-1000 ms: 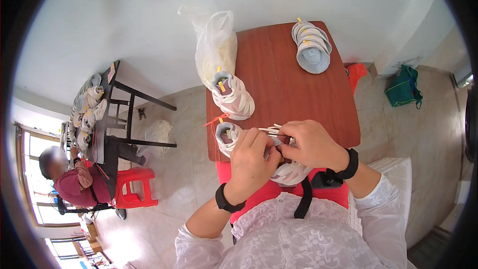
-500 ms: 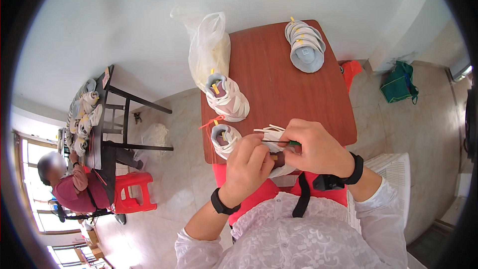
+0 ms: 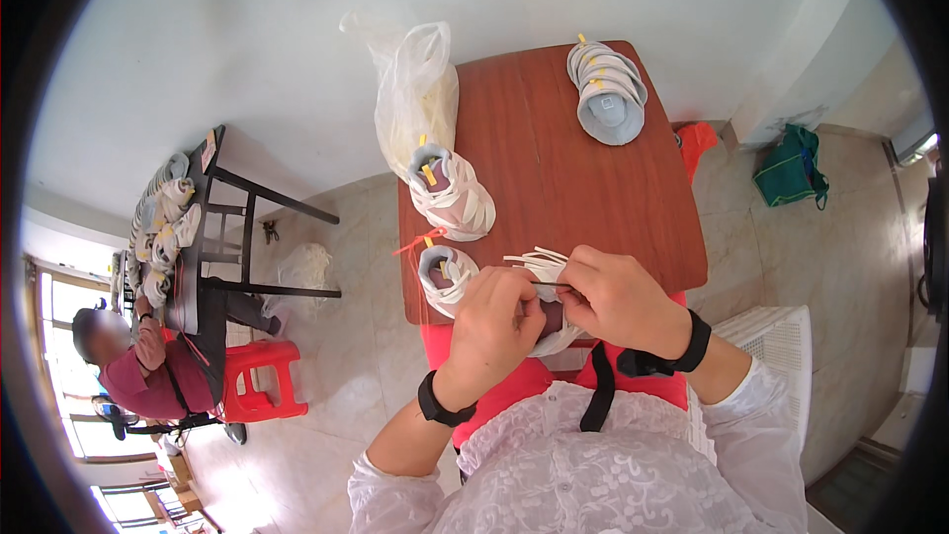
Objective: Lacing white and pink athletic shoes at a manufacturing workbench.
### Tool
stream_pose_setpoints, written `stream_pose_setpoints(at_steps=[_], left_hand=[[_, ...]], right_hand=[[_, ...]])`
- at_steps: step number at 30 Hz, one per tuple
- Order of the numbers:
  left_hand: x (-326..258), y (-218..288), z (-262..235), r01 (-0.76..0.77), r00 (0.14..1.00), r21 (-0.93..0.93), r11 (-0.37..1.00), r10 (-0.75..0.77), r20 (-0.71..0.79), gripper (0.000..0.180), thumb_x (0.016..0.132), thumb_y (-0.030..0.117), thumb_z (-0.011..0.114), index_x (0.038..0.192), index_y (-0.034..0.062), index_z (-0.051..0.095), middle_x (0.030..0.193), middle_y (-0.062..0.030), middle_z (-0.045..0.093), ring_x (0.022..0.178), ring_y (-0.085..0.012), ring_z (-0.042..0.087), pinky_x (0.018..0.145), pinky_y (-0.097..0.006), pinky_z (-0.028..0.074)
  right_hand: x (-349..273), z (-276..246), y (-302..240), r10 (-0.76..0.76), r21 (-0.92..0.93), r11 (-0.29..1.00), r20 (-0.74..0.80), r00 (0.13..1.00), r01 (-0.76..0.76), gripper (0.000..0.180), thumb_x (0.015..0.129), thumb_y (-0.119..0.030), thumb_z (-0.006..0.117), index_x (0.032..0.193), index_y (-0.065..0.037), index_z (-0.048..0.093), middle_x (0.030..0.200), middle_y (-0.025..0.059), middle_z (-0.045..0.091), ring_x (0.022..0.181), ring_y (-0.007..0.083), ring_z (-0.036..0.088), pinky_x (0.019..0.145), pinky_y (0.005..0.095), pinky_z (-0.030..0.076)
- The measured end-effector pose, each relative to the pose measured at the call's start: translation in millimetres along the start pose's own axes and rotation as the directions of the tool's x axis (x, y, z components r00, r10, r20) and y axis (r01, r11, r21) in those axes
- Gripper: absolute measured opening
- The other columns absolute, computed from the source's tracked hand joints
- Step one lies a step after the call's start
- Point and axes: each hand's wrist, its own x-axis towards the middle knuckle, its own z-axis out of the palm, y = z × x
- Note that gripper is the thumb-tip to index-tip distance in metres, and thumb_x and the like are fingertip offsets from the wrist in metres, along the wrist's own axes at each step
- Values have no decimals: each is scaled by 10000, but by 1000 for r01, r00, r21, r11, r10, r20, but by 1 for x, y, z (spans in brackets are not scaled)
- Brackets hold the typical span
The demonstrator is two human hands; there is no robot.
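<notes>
At the near edge of the brown tabletop (image 3: 563, 178), both hands meet over a white shoe (image 3: 550, 328). The left hand (image 3: 491, 321) curls closed around its upper, and the right hand (image 3: 618, 299) pinches a white lace (image 3: 539, 262) between closed fingers (image 3: 576, 277). The shoe sits beneath and between the fingers, mostly hidden. Another shoe (image 3: 442, 275) lies just beside the left hand.

white shoe (image 3: 550, 321), loose laces, table's near edge
</notes>
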Motion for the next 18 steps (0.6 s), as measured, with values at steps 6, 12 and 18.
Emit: stream_pose_setpoints(at_steps=[6,12,18], left_hand=[[7,9,-6,137,990,-124,983,-132,46,234,691,-58,687,890,14,587,961,-120,664,786,-278,636,677,-339,516],[6,7,-7,61,994,-42,997,-57,93,266,688,-40,681,946,26,671,935,-108,678,864,-289,632,745,-361,513],[6,11,-9,103,990,-51,993,-97,103,257,688,-53,670,935,17,678,927,-110,679,859,-291,637,738,-358,514]], right_hand=[[-4,14,-6,45,-78,995,-193,980,-61,187,741,15,629,875,-1,499,844,150,504,692,341,571,585,417,478],[-10,28,-8,-1,-99,995,-308,951,-31,243,733,38,619,931,1,484,890,166,489,735,340,566,611,404,483],[-13,35,-11,35,-108,990,-417,908,-88,265,733,43,623,962,10,495,918,168,506,751,323,579,629,380,492]])
